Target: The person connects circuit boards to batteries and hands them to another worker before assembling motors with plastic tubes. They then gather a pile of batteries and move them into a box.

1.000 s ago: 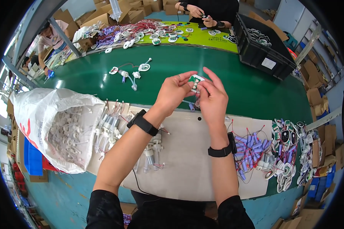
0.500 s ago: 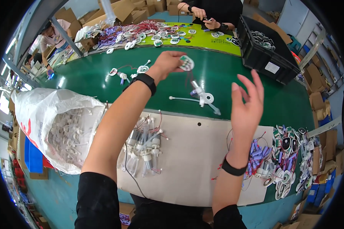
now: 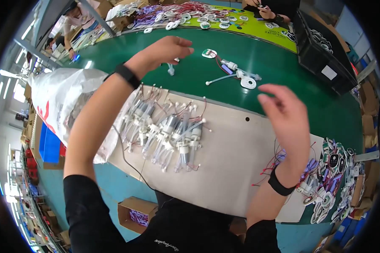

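Over the green work surface (image 3: 126, 50), my left hand (image 3: 166, 48) hovers with fingers loosely stretched and nothing seen in them. Part of a clear tubing assembly (image 3: 171, 69) shows beneath it. A round white piece with a green circuit board (image 3: 209, 53) lies to its right, wired to a small motor pump with a purple cylinder (image 3: 229, 66). Beside the pump are a thin clear tube (image 3: 219, 79) and a white ring-shaped cover (image 3: 248, 82). My right hand (image 3: 286, 111) is raised nearer me, thumb and fingers apart, holding nothing.
On the beige board (image 3: 223, 156) lies a heap of pumps with tubes (image 3: 173, 130). A white sack (image 3: 67, 92) stands left. Purple cylinders and white discs (image 3: 325, 181) pile up right. A black crate (image 3: 325, 55) is at far right; a co-worker's hand (image 3: 266, 12) is opposite.
My left hand has let go of the white circuit-board piece, now on the green surface, and drawn left. My right hand's fingers have lowered and bent. The view has shifted, showing more pumps.
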A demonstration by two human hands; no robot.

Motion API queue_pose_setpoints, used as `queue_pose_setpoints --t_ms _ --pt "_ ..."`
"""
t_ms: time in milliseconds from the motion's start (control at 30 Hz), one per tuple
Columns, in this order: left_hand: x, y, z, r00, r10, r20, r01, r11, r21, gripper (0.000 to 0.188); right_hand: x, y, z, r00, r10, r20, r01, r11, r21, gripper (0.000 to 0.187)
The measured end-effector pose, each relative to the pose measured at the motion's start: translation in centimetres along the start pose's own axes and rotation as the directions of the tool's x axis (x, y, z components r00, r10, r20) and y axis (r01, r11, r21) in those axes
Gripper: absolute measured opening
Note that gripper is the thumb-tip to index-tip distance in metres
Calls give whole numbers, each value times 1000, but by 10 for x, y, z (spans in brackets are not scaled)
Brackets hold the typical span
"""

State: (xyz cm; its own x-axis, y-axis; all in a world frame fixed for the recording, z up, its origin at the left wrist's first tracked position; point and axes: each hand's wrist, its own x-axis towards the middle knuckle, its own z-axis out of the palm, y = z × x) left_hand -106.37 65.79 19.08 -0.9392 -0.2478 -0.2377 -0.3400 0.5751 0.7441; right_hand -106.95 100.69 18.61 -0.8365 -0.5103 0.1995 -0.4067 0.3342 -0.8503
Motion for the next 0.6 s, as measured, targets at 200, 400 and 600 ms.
queue_pose_setpoints --t_ms 200,400,600 --pt "-155 -1 8 972 183 -145 -170 980 99 37 -13 0 79 870 66 489 91 953 -291 21" --pt "-230 -65 131 765 584 -273 -431 778 456 44 -44 13 163 959 199 202 -98 901 -422 36" --pt "-227 -85 176 792 488 -367 -254 810 528 47 -54 37 156 944 281 171 -213 919 -332 40"
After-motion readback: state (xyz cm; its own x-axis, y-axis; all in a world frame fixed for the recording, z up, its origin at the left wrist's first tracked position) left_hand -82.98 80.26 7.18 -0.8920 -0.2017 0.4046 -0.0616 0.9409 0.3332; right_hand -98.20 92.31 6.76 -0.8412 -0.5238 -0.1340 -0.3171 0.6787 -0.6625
